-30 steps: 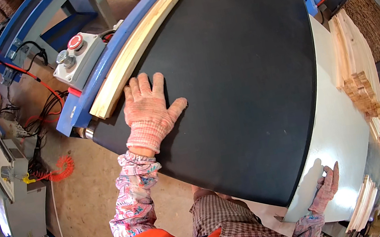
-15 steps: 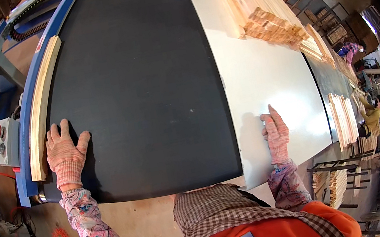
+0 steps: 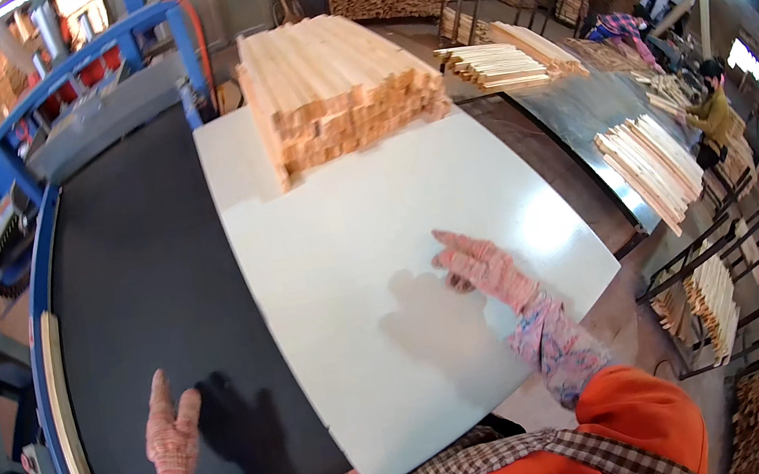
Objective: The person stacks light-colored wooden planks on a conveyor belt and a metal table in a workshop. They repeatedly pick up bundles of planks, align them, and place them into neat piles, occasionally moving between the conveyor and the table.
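My left hand, in a pinkish knitted glove, hangs above the black conveyor belt with its fingers stretched and nothing in them. A few wooden strips lie along the belt's left edge, apart from that hand. Over the white tabletop hovers my right hand, gloved alike, fingers extended and holding nothing; its shadow falls on the surface beside it. A large neat stack of pale wooden strips sits at the far side of the white tabletop, beyond my right hand.
A blue machine frame spans the far end of the belt. To the right, a metal table carries bundles of wooden strips. One person works beside it, another farther back. A black rack holding wood stands at right.
My view has swung up and to the right, bringing the whole stack into sight. My left hand has come away from beside the strips, and my right hand has reached farther over the white tabletop.
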The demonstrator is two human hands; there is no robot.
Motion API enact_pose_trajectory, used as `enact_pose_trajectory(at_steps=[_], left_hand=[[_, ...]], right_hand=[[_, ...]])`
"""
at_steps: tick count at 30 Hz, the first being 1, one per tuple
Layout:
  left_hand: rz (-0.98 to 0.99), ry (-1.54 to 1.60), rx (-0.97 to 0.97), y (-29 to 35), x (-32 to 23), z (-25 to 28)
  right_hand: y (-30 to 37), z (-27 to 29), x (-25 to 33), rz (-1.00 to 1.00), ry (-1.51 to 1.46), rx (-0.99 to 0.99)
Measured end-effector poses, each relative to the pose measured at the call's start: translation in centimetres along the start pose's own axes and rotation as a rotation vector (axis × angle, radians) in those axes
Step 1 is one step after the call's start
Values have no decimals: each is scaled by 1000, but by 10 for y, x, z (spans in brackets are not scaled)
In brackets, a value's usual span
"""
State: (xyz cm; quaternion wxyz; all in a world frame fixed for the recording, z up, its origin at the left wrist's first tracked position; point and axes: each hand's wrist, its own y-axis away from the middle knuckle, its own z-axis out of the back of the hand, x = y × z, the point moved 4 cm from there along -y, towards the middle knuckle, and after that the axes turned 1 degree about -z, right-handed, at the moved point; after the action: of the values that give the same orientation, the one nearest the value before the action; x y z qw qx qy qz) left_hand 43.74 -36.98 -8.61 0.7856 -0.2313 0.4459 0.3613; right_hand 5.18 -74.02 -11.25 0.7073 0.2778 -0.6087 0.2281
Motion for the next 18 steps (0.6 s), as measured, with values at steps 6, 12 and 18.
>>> enact_pose_trajectory(at_steps=[6, 12, 18], left_hand=[[-185, 130, -37, -78, -113, -119], [41, 394, 11, -183, -163, -188], [38, 226, 40, -294, -193, -214]], right_hand=[[-111, 144, 43, 152, 326, -338], [-227, 190, 107, 283, 885, -505], [-293, 178, 159, 57, 1199, -312]])
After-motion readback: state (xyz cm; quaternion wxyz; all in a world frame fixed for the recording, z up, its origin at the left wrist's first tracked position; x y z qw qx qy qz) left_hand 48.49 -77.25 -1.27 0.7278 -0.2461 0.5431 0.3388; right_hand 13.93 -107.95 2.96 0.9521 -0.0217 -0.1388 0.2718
